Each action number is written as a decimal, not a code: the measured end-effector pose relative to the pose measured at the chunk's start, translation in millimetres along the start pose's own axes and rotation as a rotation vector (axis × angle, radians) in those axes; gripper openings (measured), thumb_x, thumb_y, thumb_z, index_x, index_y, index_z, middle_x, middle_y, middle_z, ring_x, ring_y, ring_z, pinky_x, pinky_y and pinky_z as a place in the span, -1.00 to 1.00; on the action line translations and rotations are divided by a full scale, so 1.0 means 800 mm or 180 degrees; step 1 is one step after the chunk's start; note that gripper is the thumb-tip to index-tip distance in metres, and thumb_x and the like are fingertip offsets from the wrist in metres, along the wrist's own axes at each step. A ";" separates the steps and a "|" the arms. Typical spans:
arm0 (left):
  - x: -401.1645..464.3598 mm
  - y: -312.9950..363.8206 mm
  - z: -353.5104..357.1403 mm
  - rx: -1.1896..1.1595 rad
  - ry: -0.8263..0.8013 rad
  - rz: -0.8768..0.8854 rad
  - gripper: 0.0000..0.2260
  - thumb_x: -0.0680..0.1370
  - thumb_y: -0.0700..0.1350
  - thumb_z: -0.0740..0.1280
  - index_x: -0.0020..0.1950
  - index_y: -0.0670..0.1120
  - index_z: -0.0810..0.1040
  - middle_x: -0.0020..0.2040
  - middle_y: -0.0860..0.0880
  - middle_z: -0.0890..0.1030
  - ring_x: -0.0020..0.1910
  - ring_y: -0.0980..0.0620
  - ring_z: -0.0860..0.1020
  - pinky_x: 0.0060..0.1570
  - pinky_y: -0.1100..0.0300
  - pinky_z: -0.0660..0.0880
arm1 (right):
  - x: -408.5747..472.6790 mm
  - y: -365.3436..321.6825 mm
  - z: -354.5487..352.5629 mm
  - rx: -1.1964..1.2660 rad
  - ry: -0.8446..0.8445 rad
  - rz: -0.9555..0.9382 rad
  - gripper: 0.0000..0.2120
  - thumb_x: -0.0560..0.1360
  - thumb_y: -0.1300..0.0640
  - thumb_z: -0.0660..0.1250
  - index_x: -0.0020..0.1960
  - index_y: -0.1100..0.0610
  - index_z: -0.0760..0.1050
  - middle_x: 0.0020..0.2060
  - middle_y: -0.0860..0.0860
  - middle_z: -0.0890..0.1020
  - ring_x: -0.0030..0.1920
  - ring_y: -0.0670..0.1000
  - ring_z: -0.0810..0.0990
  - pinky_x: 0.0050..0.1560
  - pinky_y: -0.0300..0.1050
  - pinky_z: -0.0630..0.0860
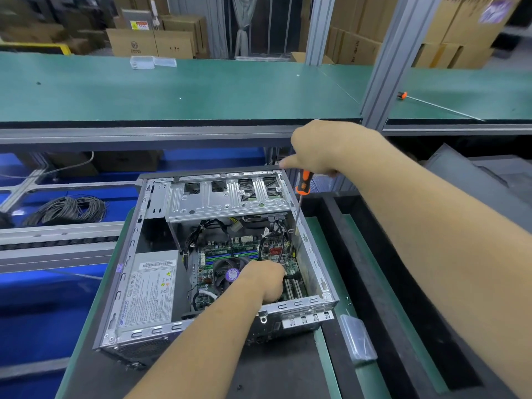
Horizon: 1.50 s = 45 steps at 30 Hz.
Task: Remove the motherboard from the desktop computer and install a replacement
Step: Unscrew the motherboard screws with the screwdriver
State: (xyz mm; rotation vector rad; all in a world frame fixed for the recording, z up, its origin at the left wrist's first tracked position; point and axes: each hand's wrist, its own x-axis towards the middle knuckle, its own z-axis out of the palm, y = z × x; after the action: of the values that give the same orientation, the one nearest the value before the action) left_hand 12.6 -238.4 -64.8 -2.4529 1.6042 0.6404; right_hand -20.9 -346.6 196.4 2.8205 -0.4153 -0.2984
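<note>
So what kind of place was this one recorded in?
Probably a computer assembly or repair line in a warehouse: green-matted workbenches, stacked cardboard boxes behind, and an opened desktop case being worked on with a screwdriver.

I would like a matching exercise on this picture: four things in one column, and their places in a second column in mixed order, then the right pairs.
Things:
1. screwdriver
2. left hand
3. cable coil
4. power supply

Places:
A. left part of the computer case
B. in the right hand, shaft reaching down into the case
C. outside the case, to its left
D. on the motherboard, beside the fan

Pairs: 1-B, 2-D, 3-C, 4-A
</note>
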 end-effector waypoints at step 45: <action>-0.004 0.002 -0.001 -0.0043 -0.0019 -0.0065 -0.88 0.57 -0.23 0.18 -0.02 -0.17 0.51 -0.15 -0.10 0.49 -0.17 -0.15 0.49 -0.17 0.06 0.42 | -0.002 0.004 0.003 0.0389 0.0054 -0.0336 -0.81 0.53 0.02 0.40 0.08 0.07 0.51 -0.04 0.00 0.58 -0.11 0.09 0.52 -0.09 -0.04 0.50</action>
State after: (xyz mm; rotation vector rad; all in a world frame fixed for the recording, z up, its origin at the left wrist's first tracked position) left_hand 10.5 -236.7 -62.4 -2.4713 1.5756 0.6570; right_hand -23.8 -349.5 195.6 2.9682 -0.2909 -0.2794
